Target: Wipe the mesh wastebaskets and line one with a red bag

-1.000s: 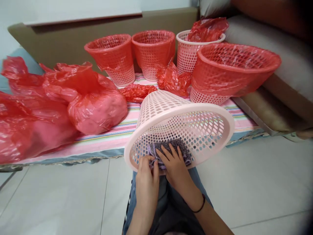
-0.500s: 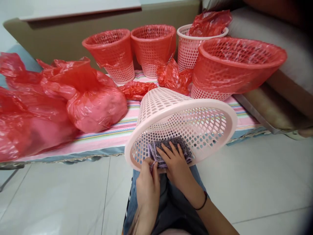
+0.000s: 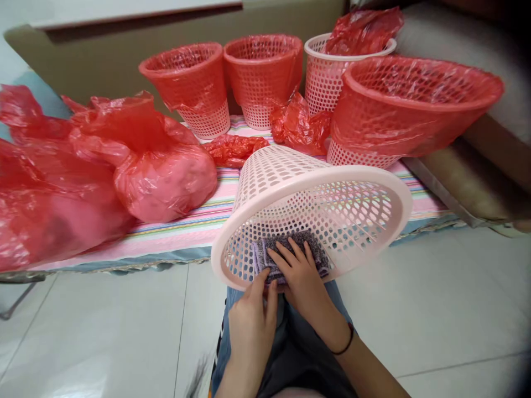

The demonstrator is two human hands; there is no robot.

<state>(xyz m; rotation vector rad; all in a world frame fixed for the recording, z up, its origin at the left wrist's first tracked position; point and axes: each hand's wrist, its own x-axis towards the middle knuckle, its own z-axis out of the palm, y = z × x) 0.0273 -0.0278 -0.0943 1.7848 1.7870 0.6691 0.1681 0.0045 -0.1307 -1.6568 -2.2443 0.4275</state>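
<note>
A pale pink perforated wastebasket (image 3: 352, 177) lies tilted on its side, with its wide mouth facing me and its lower rim over my lap. Inside, near that rim, is a folded dark grey-purple cloth (image 3: 269, 251) with lilac edging. My right hand (image 3: 301, 276) lies flat on the cloth with fingers spread; its thumb is mostly hidden. Thumb and forefinger of my left hand (image 3: 253, 315) pinch the cloth's near left edge at the rim.
Behind stand a left lined basket (image 3: 186, 72), a middle lined basket (image 3: 263, 69), a basket with a loose red bag (image 3: 323, 72) and a right lined basket (image 3: 398, 121). Full red plastic bags (image 3: 166, 182) and crumpled red bags (image 3: 236, 149) sit on a striped cover (image 3: 194, 226).
My left hand has shifted slightly right along the cloth's near edge, and its corner has dropped flatter. The right hand stays on the cloth. The view has shifted a little.
</note>
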